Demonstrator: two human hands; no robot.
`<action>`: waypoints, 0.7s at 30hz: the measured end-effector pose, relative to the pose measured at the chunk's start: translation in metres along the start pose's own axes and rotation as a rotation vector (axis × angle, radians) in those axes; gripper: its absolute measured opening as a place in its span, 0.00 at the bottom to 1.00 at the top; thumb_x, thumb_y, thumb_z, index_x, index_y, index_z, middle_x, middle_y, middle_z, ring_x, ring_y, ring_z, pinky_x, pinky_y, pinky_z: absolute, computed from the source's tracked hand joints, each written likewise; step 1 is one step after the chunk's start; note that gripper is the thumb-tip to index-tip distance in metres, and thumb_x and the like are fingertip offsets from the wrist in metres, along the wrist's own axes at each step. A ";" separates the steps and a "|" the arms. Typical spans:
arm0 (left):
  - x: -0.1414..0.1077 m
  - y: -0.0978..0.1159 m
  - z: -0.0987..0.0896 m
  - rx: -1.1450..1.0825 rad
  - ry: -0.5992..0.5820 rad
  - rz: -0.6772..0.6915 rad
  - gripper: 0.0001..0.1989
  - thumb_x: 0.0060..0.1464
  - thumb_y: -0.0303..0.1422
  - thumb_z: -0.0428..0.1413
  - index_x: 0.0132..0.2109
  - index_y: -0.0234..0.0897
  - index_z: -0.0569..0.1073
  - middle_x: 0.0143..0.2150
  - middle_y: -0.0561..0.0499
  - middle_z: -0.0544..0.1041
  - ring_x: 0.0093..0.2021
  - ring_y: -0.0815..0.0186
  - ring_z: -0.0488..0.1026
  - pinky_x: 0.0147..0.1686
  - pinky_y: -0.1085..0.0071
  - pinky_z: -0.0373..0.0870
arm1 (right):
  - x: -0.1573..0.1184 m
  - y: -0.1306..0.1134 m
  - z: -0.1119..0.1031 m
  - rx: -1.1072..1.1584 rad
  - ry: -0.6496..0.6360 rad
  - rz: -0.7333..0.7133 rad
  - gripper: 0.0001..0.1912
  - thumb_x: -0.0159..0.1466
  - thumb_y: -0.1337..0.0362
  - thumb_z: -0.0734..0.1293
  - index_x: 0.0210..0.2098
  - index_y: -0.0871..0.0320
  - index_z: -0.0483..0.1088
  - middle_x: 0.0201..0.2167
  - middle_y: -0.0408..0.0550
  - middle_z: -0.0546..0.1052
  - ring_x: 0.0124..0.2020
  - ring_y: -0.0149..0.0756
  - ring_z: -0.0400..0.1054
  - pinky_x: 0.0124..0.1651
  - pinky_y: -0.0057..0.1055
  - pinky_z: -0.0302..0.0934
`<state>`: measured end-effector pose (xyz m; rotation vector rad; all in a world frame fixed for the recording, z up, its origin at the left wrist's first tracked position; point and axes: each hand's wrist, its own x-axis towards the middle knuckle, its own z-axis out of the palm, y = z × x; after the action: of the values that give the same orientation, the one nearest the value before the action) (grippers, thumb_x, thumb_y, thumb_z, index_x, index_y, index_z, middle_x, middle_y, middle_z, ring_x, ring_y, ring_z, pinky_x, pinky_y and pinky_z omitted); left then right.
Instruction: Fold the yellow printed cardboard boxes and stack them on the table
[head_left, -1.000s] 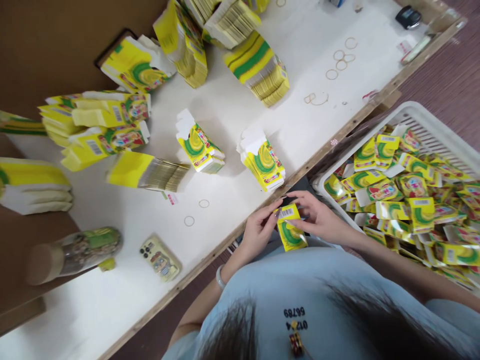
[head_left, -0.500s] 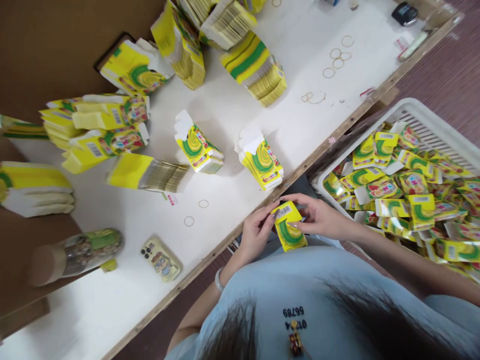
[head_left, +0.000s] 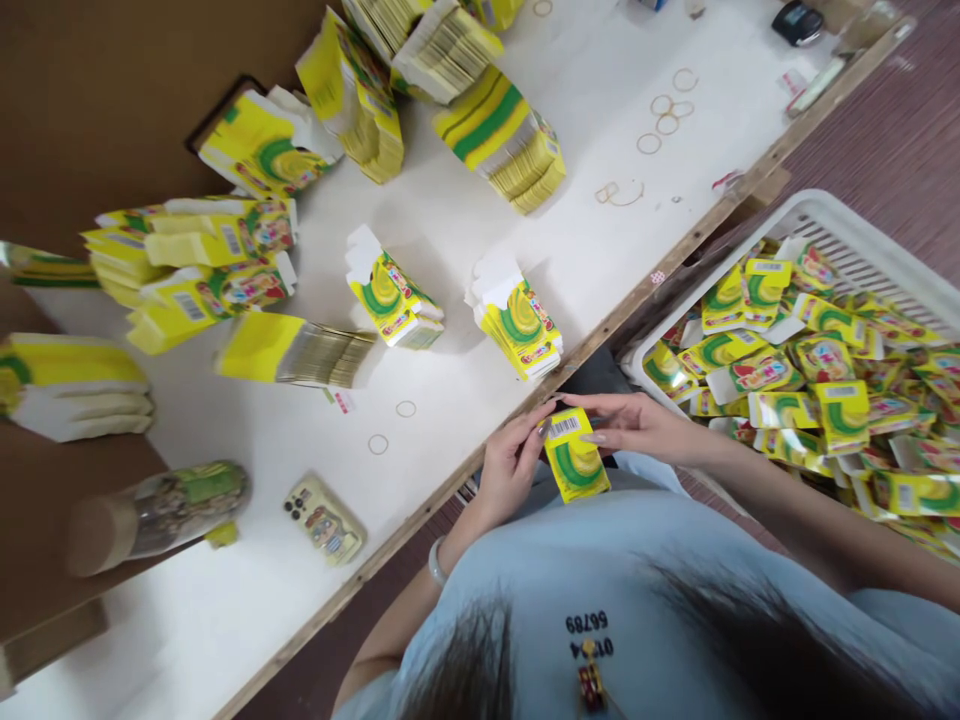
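Note:
A small yellow-and-green carton with a barcode is held in front of my body, just off the table's edge. My left hand grips its left side, thumb on the printed face. Along the upper right edge lies my right hand, its fingers behind the top and its thumb at the right side of the face. Close by on the table stand two groups of cartons, one by the edge and another further left, both with white flaps up.
A white plastic basket full of cartons stands right of the table. Bundles of flat cartons line the table's back. Rubber bands, a phone and a lidded jar lie on the table.
The right thumb has shifted up along the carton's face, uncovering more of the print. The carton stays between both hands, and the view has shifted slightly.

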<state>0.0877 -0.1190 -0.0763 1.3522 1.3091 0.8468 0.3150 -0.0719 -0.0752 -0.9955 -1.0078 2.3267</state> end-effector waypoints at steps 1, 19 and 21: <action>0.000 0.000 -0.001 0.018 -0.027 0.019 0.22 0.72 0.45 0.50 0.61 0.40 0.79 0.54 0.41 0.84 0.49 0.57 0.83 0.47 0.62 0.81 | 0.001 0.006 0.003 0.018 0.048 0.001 0.28 0.63 0.56 0.76 0.61 0.52 0.75 0.48 0.48 0.85 0.44 0.36 0.82 0.45 0.37 0.79; 0.263 -0.012 -0.096 0.710 0.032 0.298 0.11 0.59 0.38 0.67 0.39 0.34 0.78 0.46 0.39 0.78 0.53 0.50 0.72 0.61 0.47 0.68 | -0.065 -0.021 -0.080 -1.447 1.157 -0.322 0.31 0.71 0.47 0.65 0.64 0.61 0.69 0.60 0.70 0.76 0.62 0.68 0.70 0.63 0.66 0.63; 0.255 -0.010 -0.102 0.681 0.063 0.406 0.10 0.64 0.40 0.62 0.41 0.37 0.80 0.51 0.40 0.79 0.57 0.50 0.73 0.64 0.47 0.67 | -0.035 -0.019 -0.066 -1.371 1.043 -0.405 0.28 0.72 0.48 0.64 0.64 0.59 0.70 0.57 0.66 0.78 0.60 0.61 0.73 0.63 0.61 0.67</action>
<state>0.0289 0.1476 -0.1046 2.1951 1.4625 0.7349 0.3887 -0.0507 -0.0771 -1.8373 -1.9230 0.3095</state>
